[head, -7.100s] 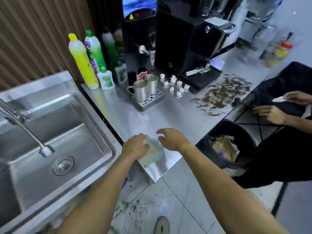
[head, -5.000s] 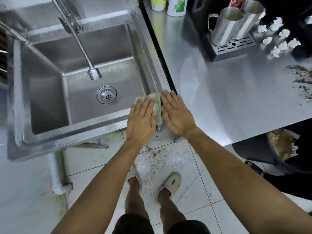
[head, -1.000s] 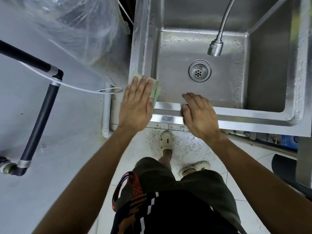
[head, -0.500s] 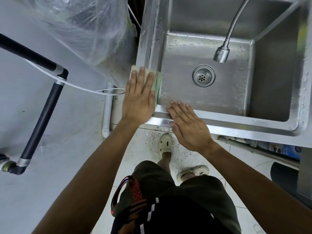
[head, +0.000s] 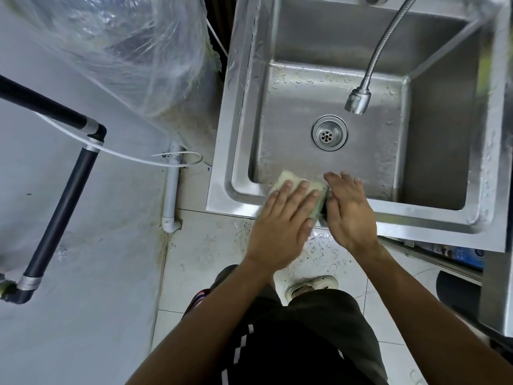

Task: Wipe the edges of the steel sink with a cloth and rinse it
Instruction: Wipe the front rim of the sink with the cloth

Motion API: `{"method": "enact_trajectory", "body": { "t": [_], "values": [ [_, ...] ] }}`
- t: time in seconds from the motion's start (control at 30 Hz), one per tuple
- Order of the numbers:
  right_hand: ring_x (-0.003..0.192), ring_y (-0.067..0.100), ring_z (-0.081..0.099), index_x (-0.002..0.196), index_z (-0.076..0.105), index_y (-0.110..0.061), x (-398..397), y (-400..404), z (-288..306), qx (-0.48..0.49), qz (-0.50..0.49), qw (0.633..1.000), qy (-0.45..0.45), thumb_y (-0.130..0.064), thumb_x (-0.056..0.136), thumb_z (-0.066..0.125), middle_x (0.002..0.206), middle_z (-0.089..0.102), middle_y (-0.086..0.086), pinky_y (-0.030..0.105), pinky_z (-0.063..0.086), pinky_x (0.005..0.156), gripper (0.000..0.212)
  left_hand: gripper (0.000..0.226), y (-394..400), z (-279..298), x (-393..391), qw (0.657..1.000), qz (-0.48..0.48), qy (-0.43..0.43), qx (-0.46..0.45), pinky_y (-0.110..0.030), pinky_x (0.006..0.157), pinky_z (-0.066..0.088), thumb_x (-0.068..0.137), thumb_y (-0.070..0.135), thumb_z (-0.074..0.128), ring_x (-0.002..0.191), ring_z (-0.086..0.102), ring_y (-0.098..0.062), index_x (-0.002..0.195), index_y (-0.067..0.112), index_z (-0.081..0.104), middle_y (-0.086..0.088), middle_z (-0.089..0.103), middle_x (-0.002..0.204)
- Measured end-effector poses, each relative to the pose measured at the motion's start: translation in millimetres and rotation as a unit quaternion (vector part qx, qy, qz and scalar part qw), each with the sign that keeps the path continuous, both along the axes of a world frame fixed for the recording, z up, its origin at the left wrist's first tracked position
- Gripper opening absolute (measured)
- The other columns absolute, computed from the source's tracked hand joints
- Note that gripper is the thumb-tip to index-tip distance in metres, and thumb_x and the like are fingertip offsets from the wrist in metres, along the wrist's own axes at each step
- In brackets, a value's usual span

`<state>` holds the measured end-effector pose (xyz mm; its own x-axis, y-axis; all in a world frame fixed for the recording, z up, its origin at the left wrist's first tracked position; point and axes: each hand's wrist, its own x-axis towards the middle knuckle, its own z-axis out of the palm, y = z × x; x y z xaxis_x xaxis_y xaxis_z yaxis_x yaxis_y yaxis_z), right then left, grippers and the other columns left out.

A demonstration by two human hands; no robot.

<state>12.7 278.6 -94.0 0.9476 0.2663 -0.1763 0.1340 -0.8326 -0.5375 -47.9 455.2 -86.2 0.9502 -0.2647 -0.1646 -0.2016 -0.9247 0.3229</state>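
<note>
The steel sink (head: 237,112) fills the upper right, wet with droplets, its drain (head: 329,132) in the middle of the basin. A folded pale green cloth (head: 288,179) lies on the sink's front rim, near the front left corner. My left hand (head: 283,220) presses flat on the cloth with fingers spread. My right hand (head: 348,209) rests flat on the rim just right of it, thumb side touching the cloth's edge. The flexible faucet hose ends in a spray head (head: 357,100) hanging over the basin; no water runs.
A large clear plastic bag (head: 133,51) bulges against the sink's left side. A black pipe (head: 63,195) and a white cable stand on the left. A white drain pipe (head: 170,190) runs down beside the sink. My legs and sandals are on the tiled floor below.
My left hand has slid the cloth from the sink's left rim around the corner onto the front rim. My right hand has stayed on the front rim, now beside the cloth.
</note>
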Motion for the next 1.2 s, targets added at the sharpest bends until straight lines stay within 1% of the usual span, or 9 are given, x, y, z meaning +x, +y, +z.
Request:
{"method": "enact_trajectory", "body": {
  "t": [0.13,0.27,0.37,0.57,0.7,0.8,0.93,1.07,1.2],
  "values": [
    [0.157,0.026,0.023,0.157,0.037,-0.009,-9.0,14.8,-1.5,-0.063,0.173,0.982,-0.035,-0.034,0.110,0.028,0.163,0.037,0.010,0.049,0.018,0.128,0.055,0.057,73.3,-1.5,1.5,1.000,0.022,-0.003,0.020,-0.050,0.128,0.018,0.110,0.041,0.021,0.160,0.009,-0.026,0.163,0.021,0.026,-0.003,0.022,0.171],
    [0.160,0.025,0.007,0.163,0.018,-0.010,-15.8,41.3,-5.3,-0.135,0.265,0.953,-0.059,-0.042,0.111,0.016,0.171,0.013,0.009,0.047,0.013,0.130,0.061,0.055,109.5,-0.2,28.3,0.997,0.049,-0.035,0.038,-0.047,0.129,0.014,0.109,0.036,0.025,0.160,0.008,-0.026,0.162,0.022,0.032,-0.002,0.022,0.171],
    [0.160,0.025,0.005,0.164,0.015,-0.009,-12.4,48.4,-6.3,-0.153,0.283,0.944,-0.076,-0.040,0.111,0.019,0.172,0.010,0.010,0.047,0.015,0.129,0.061,0.056,111.8,-2.3,68.8,0.994,0.085,-0.041,0.061,-0.046,0.130,0.007,0.110,0.034,0.028,0.160,0.002,-0.028,0.165,0.025,0.022,-0.002,0.011,0.173],
    [0.160,0.024,0.010,0.163,0.020,-0.008,-8.0,46.5,-6.8,-0.148,0.300,0.938,-0.091,-0.041,0.111,0.022,0.171,0.014,0.010,0.047,0.020,0.128,0.061,0.059,104.6,1.5,159.7,0.987,0.154,-0.008,0.043,-0.048,0.130,0.001,0.110,0.038,0.016,0.159,-0.010,-0.028,0.166,0.023,0.005,-0.001,-0.005,0.174],
    [0.159,0.025,0.013,0.162,0.023,-0.007,-8.8,44.7,-6.9,-0.141,0.301,0.939,-0.087,-0.040,0.111,0.019,0.170,0.017,0.011,0.048,0.023,0.127,0.060,0.061,92.8,0.9,115.4,0.982,0.175,-0.007,0.075,-0.047,0.130,0.005,0.111,0.037,0.017,0.160,-0.009,-0.029,0.166,0.016,0.003,-0.004,-0.007,0.174],
    [0.160,0.024,0.009,0.162,0.021,-0.008,-6.2,44.1,-6.7,-0.145,0.316,0.934,-0.079,-0.041,0.112,0.015,0.171,0.015,0.010,0.046,0.019,0.128,0.061,0.062,93.8,0.9,80.7,0.985,0.156,-0.007,0.080,-0.047,0.130,0.007,0.110,0.036,0.023,0.160,-0.004,-0.029,0.166,0.013,0.010,-0.005,0.000,0.174],
    [0.160,0.024,0.005,0.163,0.021,-0.008,-2.5,44.0,-7.1,-0.140,0.327,0.931,-0.084,-0.041,0.111,0.024,0.172,0.011,0.011,0.044,0.013,0.129,0.061,0.060,105.3,1.2,147.5,0.988,0.143,-0.009,0.058,-0.043,0.130,-0.001,0.110,0.036,0.020,0.160,-0.005,-0.025,0.166,0.015,0.012,-0.001,0.002,0.174],
    [0.160,0.025,0.007,0.163,0.019,-0.008,5.3,39.6,-6.3,-0.121,0.367,0.917,-0.100,-0.040,0.111,0.030,0.172,0.010,0.011,0.044,0.018,0.128,0.062,0.061,113.6,3.0,225.5,0.989,0.114,0.014,0.089,-0.039,0.128,-0.012,0.110,0.039,0.011,0.159,-0.015,-0.023,0.166,0.015,0.000,-0.001,-0.009,0.173],
    [0.160,0.025,0.005,0.163,0.017,-0.009,16.1,57.3,-11.7,-0.083,0.401,0.907,-0.097,-0.038,0.111,0.029,0.172,0.008,0.010,0.045,0.018,0.129,0.061,0.061,128.9,5.5,214.4,0.996,0.048,0.026,0.078,-0.037,0.128,-0.011,0.111,0.041,0.010,0.159,-0.014,-0.021,0.166,0.017,0.000,0.000,-0.006,0.174]
  ]
}}
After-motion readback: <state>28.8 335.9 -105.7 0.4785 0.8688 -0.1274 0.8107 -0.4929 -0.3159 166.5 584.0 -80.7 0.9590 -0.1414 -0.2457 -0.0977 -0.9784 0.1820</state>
